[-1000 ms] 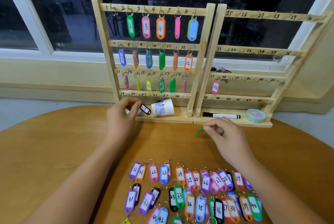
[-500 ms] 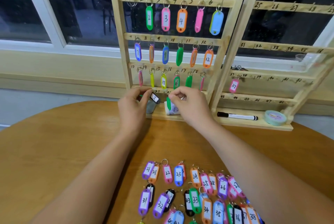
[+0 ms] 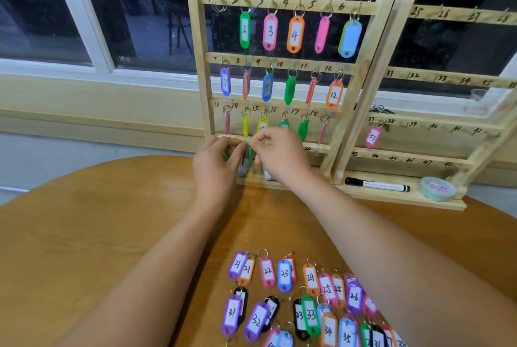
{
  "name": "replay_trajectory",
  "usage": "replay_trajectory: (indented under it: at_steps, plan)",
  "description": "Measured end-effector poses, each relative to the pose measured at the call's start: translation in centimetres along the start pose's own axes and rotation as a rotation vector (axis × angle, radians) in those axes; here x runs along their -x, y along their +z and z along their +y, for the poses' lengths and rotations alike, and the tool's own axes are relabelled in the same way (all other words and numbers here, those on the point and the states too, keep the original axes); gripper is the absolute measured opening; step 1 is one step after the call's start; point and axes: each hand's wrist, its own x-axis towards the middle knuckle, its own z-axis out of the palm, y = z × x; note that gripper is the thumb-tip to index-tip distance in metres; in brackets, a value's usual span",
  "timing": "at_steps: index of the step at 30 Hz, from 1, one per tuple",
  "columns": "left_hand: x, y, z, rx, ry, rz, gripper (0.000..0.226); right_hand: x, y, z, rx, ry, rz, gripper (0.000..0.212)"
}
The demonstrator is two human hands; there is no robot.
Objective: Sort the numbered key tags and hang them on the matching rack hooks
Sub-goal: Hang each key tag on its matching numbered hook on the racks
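The green key tag (image 3: 250, 156) hung straight down between the two hands, its long axis upright and its ring end at the top. It was turned edge-on to me, so it showed only as a thin strip of bright green plastic and I could not read its number. It sat just in front of the lowest rail of the left rack (image 3: 200, 67), a pale frame of plain wooden slats with handwritten numbers and small metal hooks.

The left hand (image 3: 216, 162) and right hand (image 3: 282, 156) met fingertip to fingertip at the small metal ring on top of the tag. Thumb and forefinger of each were pinched on it and the other fingers were curled in.

Glossy oval tags in many colours hung on the three rails above. More numbered tags (image 3: 284, 275) lay in rows on the round, smooth wooden table (image 3: 112, 234).
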Motion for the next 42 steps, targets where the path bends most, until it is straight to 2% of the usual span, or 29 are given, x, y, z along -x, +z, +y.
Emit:
replay_trajectory:
  at_steps: [9, 15, 19, 24, 29, 37, 42]
  plan:
    - [0.8, -1.4, -1.3, -0.026, -0.033, 0.005, 0.004, -0.4, 1.4, -0.3, 0.207, -0.052, 0.009, 0.026]
    - [2.8, -3.0, -0.9, 0.015, -0.071, -0.067, 0.005, 1.9, 0.4, 0.0, 0.18, -0.09, 0.022, 0.012]
    - [4.7, -4.2, -0.3, 0.018, -0.072, -0.173, 0.006, 5.0, -0.9, 0.3, 0.089, -0.048, -0.125, 0.009]
    - [7.0, -6.1, -0.1, -0.009, -0.092, -0.365, 0.009, 8.8, -2.1, 0.6, 0.142, 0.031, -0.381, 0.006]
    - [9.2, -8.1, 0.5, -0.03, -0.043, -0.52, 0.01, 11.9, -2.7, 0.4, 0.303, -0.006, -0.628, 0.008]
    - [10.0, -9.4, 0.5, 0.065, 0.011, -0.833, 0.024, 12.5, -3.0, 1.0, 0.392, -0.076, -0.671, 0.017]
    - [9.5, -9.5, 0.4, 0.035, 0.028, -0.895, 0.029, 12.6, -2.4, 1.6, 0.345, -0.066, -0.654, 0.015]
